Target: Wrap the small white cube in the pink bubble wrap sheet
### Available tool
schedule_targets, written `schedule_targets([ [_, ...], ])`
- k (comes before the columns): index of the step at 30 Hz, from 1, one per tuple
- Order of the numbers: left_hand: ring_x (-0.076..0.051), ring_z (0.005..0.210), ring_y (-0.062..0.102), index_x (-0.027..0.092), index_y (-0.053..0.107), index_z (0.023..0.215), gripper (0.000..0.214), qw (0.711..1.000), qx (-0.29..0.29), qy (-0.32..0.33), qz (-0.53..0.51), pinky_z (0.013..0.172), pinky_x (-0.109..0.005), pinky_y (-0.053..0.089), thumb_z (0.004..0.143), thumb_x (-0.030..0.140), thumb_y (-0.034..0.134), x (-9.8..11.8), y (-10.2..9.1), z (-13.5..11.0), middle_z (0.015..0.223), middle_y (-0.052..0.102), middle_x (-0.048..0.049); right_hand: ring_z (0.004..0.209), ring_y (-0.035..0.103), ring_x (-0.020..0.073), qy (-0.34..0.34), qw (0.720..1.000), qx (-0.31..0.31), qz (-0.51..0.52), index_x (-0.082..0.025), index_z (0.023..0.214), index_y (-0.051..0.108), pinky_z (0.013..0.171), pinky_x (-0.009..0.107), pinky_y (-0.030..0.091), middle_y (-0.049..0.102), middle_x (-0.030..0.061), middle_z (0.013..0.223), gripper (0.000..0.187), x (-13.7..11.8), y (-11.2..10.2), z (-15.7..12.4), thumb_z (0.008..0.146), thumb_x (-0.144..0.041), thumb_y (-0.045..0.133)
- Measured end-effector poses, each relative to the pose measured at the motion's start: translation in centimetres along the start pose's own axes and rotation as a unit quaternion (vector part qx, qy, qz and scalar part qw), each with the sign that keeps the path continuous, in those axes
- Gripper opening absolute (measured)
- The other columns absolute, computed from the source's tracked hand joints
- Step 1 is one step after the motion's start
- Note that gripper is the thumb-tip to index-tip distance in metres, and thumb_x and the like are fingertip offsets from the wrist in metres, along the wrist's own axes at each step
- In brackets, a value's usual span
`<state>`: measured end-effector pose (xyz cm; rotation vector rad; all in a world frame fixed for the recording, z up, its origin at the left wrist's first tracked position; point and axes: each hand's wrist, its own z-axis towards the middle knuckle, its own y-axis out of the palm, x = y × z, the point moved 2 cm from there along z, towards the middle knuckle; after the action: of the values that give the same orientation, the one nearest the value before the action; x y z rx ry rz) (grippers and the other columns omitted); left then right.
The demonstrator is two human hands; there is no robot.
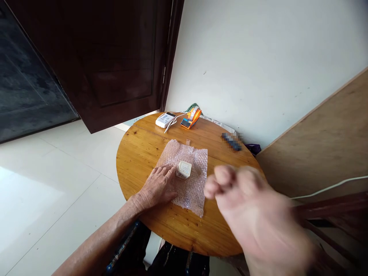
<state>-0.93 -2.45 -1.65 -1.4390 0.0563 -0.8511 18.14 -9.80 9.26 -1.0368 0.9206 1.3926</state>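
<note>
A small cream-coloured box [184, 170] with printing on its faces sits on a sheet of bubble wrap [189, 195]. My left hand [161, 184] lies palm down over the left part of the wrap, fingers stretched out, with the fingertips at the box's left side. Raised close to the camera at the right is my right hand [255, 207], palm side showing. It is blurred by motion, its fingers look bent, and whether anything is in them does not show. It is apart from the box and the wrap.
The round wooden table [135, 153] carries an orange tape dispenser [192, 117], a white device with a cable [165, 120] and a pixelated dark object [231, 142]. Behind it stand a white wall [244, 69] and a dark door [115, 57]. A wooden panel [322, 130] rises at the right.
</note>
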Motion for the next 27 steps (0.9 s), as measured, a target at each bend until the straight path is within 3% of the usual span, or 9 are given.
schedule_targets([
  [3,-0.032,0.139,0.040,0.020,0.031,0.147,0.086,1.000,-0.004,-0.010,-0.004,0.113,-0.048,0.035,0.072,0.036,0.071,0.2,0.1,0.2,0.149,0.045,-0.0132,0.079,0.065,0.0189,0.024,0.999,0.027,-0.039,-0.023,0.080,0.058,0.074,0.036,0.055,0.067,0.0030,0.083,0.023,3.4,0.8,5.0,0.089,-0.045,0.061],
  [6,-0.032,0.141,0.037,0.019,0.032,0.147,0.089,1.000,-0.010,-0.024,-0.004,0.114,-0.050,0.033,0.070,0.036,0.073,0.2,0.2,0.4,0.152,0.042,-0.0140,0.100,0.065,0.0242,0.009,0.975,-0.007,-0.221,-0.020,0.088,0.062,0.087,0.041,0.053,0.068,0.0096,0.107,0.020,7.7,0.7,6.4,0.080,-0.037,0.069],
  [8,-0.032,0.141,0.037,0.018,0.033,0.146,0.087,0.999,-0.014,-0.030,-0.003,0.114,-0.049,0.033,0.071,0.037,0.072,0.2,0.3,0.5,0.151,0.043,-0.0141,0.122,0.055,0.0294,-0.019,0.944,-0.017,-0.330,-0.019,0.111,0.062,0.102,0.047,0.045,0.061,0.0129,0.129,0.044,9.8,0.7,6.4,0.070,-0.028,0.075],
  [10,-0.031,0.140,0.038,0.017,0.034,0.146,0.086,0.999,-0.017,-0.036,0.003,0.114,-0.048,0.033,0.072,0.038,0.072,0.3,0.2,0.6,0.151,0.044,-0.0139,0.122,0.056,0.0289,-0.023,0.922,-0.036,-0.386,-0.020,0.123,0.058,0.104,0.047,0.043,0.062,0.0127,0.130,0.054,11.0,0.8,6.3,0.071,-0.022,0.072],
  [15,-0.031,0.140,0.037,0.016,0.037,0.145,0.086,0.998,-0.031,-0.040,0.021,0.116,-0.048,0.031,0.072,0.044,0.073,0.5,0.0,0.6,0.152,0.044,-0.0129,0.105,0.065,0.0244,-0.022,0.924,0.023,-0.380,-0.022,0.119,0.062,0.095,0.041,0.050,0.070,0.0087,0.115,0.041,10.5,-1.8,5.5,0.078,-0.030,0.067],
  [19,-0.033,0.140,0.037,0.018,0.041,0.143,0.083,0.999,-0.032,-0.029,0.031,0.114,-0.051,0.031,0.072,0.047,0.072,0.5,0.3,0.6,0.152,0.042,-0.0117,0.104,0.065,0.0256,0.023,0.904,0.128,-0.406,-0.021,0.122,0.060,0.095,0.042,0.050,0.069,0.0101,0.117,0.050,10.3,-8.4,3.6,0.078,-0.044,0.066],
  [22,-0.033,0.140,0.037,0.018,0.044,0.141,0.079,0.999,-0.026,-0.029,0.036,0.115,-0.052,0.029,0.073,0.047,0.072,0.6,0.5,0.6,0.152,0.043,-0.0129,0.103,0.066,0.0275,0.105,0.875,0.136,-0.452,-0.019,0.125,0.059,0.094,0.045,0.050,0.070,0.0115,0.115,0.055,11.1,-12.8,2.3,0.076,-0.045,0.063],
  [24,-0.033,0.140,0.037,0.019,0.044,0.140,0.077,0.999,-0.025,-0.029,0.036,0.115,-0.053,0.029,0.074,0.046,0.071,0.7,0.5,0.7,0.151,0.043,-0.0130,0.108,0.064,0.0294,0.133,0.858,0.124,-0.481,-0.018,0.130,0.056,0.096,0.047,0.049,0.067,0.0133,0.121,0.060,11.1,-13.9,1.8,0.077,-0.045,0.061],
  [27,-0.034,0.140,0.036,0.019,0.044,0.141,0.078,0.999,-0.030,-0.026,0.036,0.115,-0.053,0.030,0.073,0.045,0.072,0.9,0.5,0.9,0.151,0.043,-0.0141,0.127,0.052,0.0348,0.050,0.824,0.152,-0.543,-0.016,0.136,0.051,0.106,0.054,0.040,0.055,0.0176,0.139,0.067,9.4,-12.6,1.8,0.077,-0.043,0.063],
])
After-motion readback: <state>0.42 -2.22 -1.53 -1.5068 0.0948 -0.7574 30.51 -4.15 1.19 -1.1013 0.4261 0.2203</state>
